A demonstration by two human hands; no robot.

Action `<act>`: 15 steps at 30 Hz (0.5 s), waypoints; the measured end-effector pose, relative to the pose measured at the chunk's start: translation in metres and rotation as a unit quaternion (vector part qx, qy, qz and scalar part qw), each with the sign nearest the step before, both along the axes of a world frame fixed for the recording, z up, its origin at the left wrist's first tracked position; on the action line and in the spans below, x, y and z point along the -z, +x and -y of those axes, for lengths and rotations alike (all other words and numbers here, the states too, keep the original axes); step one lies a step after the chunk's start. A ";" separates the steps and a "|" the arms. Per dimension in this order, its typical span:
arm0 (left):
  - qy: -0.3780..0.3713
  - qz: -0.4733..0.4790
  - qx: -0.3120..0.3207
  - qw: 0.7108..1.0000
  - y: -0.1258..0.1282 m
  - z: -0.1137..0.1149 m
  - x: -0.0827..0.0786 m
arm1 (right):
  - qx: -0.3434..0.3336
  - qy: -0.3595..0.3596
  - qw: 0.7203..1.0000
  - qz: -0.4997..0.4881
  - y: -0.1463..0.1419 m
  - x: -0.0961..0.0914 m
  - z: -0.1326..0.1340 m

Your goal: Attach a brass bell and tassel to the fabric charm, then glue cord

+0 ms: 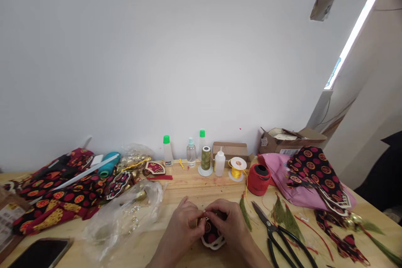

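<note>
My left hand (pixel 181 222) and my right hand (pixel 230 222) meet at the near middle of the wooden table (pixel 194 186). Both pinch the top of a small fabric ornament (pixel 211 234), black and red with a white border, which rests on the table under my fingers. A tiny pale piece shows between the fingertips; I cannot make out what it is. Black scissors (pixel 276 232) lie just right of my right hand, beside a green tassel (pixel 245 213).
Patterned red-black cloth (pixel 59 197) and a clear plastic bag (pixel 125 213) lie at left, a phone (pixel 40 253) at the near left corner. Glue bottles (pixel 167 150), thread spools (pixel 206 160), a red spool (pixel 259 179), cardboard boxes (pixel 290 140) and pink cloth (pixel 279 167) line the back and right.
</note>
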State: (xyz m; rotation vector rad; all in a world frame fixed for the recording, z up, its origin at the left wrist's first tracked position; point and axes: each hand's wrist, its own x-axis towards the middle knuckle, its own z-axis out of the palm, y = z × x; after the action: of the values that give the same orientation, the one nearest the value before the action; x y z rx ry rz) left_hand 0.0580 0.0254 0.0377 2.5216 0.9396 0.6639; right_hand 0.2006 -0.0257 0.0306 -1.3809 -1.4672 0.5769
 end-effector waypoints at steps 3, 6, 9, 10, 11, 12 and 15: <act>-0.011 0.001 -0.003 1.000 0.000 -0.001 0.000 | 0.000 0.007 1.000 0.005 0.000 -0.001 0.000; -0.023 0.003 -0.004 1.000 0.000 -0.001 0.001 | -0.002 0.010 1.000 0.013 -0.001 -0.001 0.000; -0.036 -0.003 -0.004 0.999 -0.001 0.000 -0.001 | 0.002 0.014 1.000 0.026 -0.001 0.001 -0.002; -0.040 -0.005 -0.004 0.999 -0.001 0.001 -0.002 | 0.005 0.015 0.999 0.028 -0.001 0.002 -0.002; -0.044 -0.006 -0.003 0.999 -0.001 0.001 -0.003 | 0.006 0.016 0.999 0.030 -0.001 0.003 -0.002; -0.048 -0.007 -0.002 0.999 -0.001 0.002 -0.004 | 0.007 0.017 0.999 0.031 -0.002 0.004 -0.002; -0.058 -0.009 -0.001 0.998 -0.001 0.002 -0.005 | 0.004 0.015 0.999 0.032 -0.002 0.005 -0.002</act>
State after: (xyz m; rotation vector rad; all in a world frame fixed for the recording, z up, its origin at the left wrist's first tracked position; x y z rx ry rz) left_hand 0.0573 0.0231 0.0430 2.4288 0.9592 0.5721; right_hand 0.1990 -0.0240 0.0259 -1.3921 -1.5144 0.5079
